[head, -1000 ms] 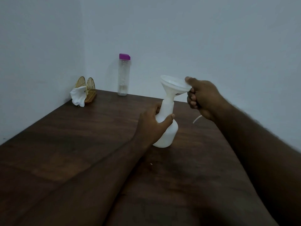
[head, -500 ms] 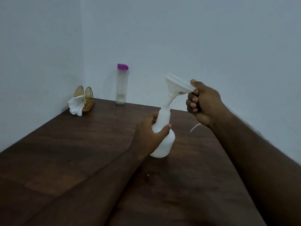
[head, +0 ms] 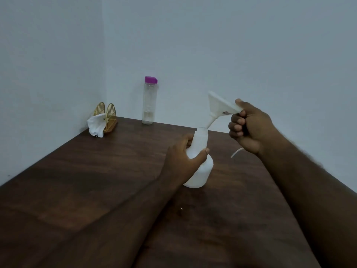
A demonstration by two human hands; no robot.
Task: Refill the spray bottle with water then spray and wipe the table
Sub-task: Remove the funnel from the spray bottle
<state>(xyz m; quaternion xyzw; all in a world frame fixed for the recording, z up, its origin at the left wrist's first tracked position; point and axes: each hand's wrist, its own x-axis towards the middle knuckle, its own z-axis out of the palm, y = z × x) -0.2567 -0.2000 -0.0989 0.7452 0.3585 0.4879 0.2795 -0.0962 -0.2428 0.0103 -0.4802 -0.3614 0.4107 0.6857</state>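
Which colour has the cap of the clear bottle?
Magenta cap, clearest in the head view.

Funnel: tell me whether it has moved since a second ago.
Yes. The funnel has tilted and lifted rightward from the spray bottle, which stands on the table.

Matt white plastic spray bottle (head: 199,171), dark wood-grain table (head: 96,180), gold wire holder (head: 108,117)

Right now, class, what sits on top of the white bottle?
A white funnel, tilted, its spout at the mouth of the bottle, pinched by the right hand. The opaque bottle hides any water inside.
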